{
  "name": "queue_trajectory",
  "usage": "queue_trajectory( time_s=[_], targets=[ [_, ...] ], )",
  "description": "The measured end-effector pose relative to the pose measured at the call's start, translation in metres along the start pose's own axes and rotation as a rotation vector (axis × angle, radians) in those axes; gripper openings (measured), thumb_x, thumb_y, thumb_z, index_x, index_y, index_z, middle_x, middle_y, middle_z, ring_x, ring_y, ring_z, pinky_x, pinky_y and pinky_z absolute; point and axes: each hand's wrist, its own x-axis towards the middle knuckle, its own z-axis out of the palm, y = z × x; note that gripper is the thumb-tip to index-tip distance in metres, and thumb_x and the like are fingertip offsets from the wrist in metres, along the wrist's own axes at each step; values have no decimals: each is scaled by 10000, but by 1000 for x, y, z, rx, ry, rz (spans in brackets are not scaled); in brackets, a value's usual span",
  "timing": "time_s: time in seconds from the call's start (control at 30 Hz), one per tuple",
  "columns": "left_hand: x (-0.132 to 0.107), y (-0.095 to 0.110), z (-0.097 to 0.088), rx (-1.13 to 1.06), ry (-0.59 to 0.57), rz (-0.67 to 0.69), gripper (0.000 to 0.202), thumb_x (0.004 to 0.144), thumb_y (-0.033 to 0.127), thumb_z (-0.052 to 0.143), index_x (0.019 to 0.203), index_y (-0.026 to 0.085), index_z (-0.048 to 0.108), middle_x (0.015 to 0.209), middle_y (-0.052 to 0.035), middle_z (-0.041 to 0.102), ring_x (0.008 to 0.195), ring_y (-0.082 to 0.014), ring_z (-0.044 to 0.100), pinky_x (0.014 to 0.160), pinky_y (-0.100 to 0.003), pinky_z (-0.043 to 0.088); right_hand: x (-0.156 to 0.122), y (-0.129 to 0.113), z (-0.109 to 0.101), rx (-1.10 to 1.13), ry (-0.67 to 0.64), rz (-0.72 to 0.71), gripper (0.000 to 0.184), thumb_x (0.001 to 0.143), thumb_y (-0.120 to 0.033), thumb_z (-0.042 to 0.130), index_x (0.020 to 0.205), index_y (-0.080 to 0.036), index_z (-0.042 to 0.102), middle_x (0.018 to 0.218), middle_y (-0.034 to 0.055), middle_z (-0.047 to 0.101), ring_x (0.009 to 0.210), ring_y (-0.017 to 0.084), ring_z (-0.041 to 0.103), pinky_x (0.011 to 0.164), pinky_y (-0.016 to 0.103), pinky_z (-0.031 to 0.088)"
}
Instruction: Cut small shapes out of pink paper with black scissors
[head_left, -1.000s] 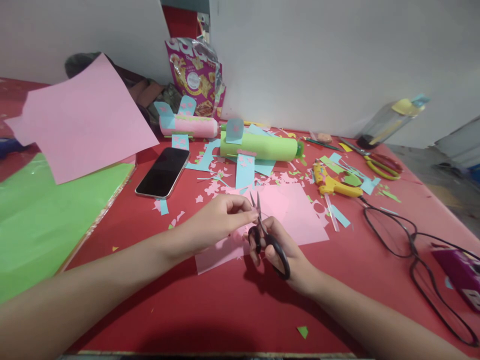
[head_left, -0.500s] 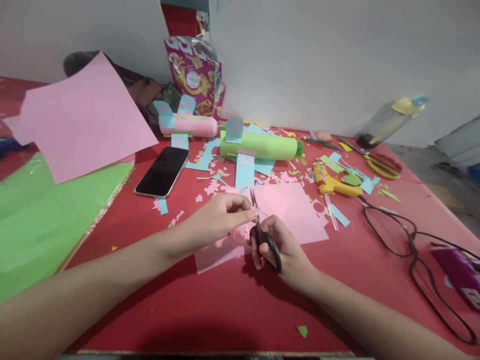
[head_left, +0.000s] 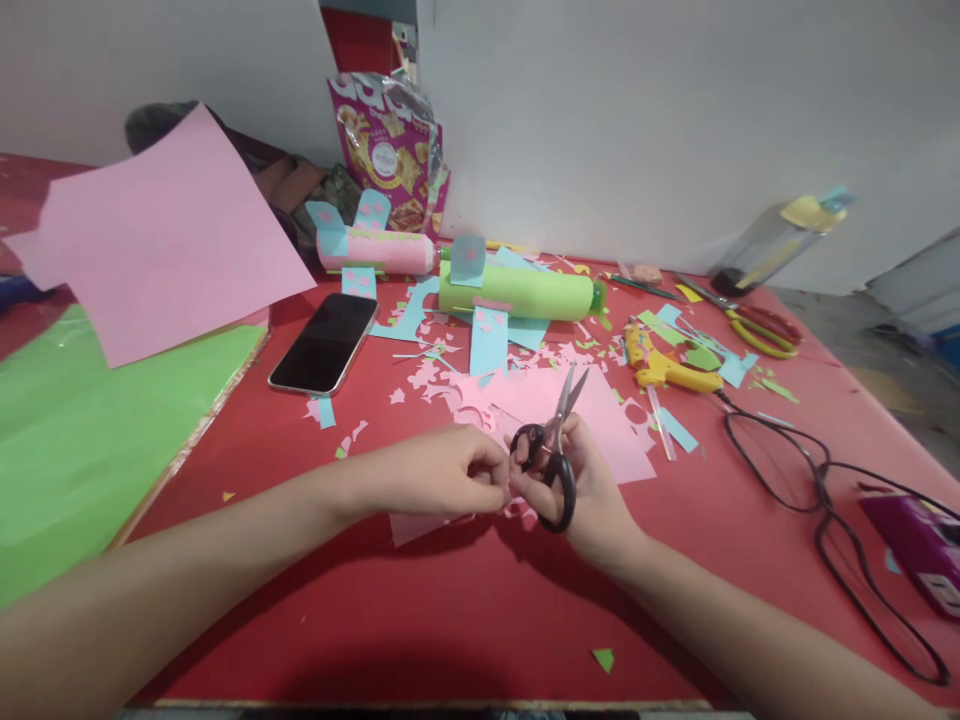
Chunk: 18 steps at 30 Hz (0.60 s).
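My right hand (head_left: 596, 490) grips black-handled scissors (head_left: 561, 425), their blades parted a little and pointing away from me. The fingers of my left hand (head_left: 457, 470) are pinched together, and their tips meet the right fingertips. Whatever lies in that pinch is too small or hidden to make out. Beneath and beyond both hands, pink paper (head_left: 615, 440) lies on the red table (head_left: 420, 620), with curled pink cut-outs (head_left: 480, 418) on top. Small pink pieces also show just under the fingertips.
A phone (head_left: 326, 343) lies left of a green paper-covered bottle (head_left: 517, 292); a pink one (head_left: 375, 250) is behind. Paper scraps (head_left: 427, 375) surround them. At right are a yellow glue gun (head_left: 667, 370), its black cable (head_left: 825, 490) and other scissors (head_left: 757, 330). Pink sheet (head_left: 165, 240) at left.
The scissors have swung away from the left fingers, and their blades have spread. My left hand has lowered toward me, bringing its fingertips against those of my right hand.
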Motion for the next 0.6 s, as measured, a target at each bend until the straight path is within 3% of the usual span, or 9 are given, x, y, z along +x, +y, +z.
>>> queue_trajectory(
  time_s=[0.2, 0.3, 0.43, 0.6],
  targets=[
    [1, 1, -2, 61, 63, -1, 157, 692, 195, 420, 573, 156, 515, 498, 40, 455, 472, -82, 426, 450, -182, 289, 1, 0, -1, -48, 9, -46, 343, 644, -145, 649, 730, -220, 326, 740, -57, 482, 576, 55, 467, 504, 176, 388],
    [2, 2, -3, 92, 153, 11, 171, 718, 227, 415, 605, 162, 526, 537, 31, 498, 508, -94, 458, 476, -187, 319, 1, 0, -1, -49, 29, -19, 330, 658, -172, 646, 733, -223, 329, 740, -58, 480, 568, 55, 457, 493, 176, 373],
    [0, 4, -8, 159, 323, -39, 195, 754, 277, 406, 655, 165, 532, 615, 12, 560, 552, -111, 495, 510, -205, 353, 1, -1, -2, -49, -12, 50, 353, 651, -279, 670, 729, -224, 330, 704, -60, 467, 537, 62, 431, 475, 191, 358],
    [-6, 9, -23, 281, 407, -16, 218, 772, 325, 418, 680, 168, 537, 642, 5, 582, 627, -133, 525, 585, -228, 374, 1, -4, -3, -43, -175, 131, 462, 596, -478, 672, 739, -227, 312, 698, -42, 436, 575, 99, 448, 470, 226, 349]
  ],
)
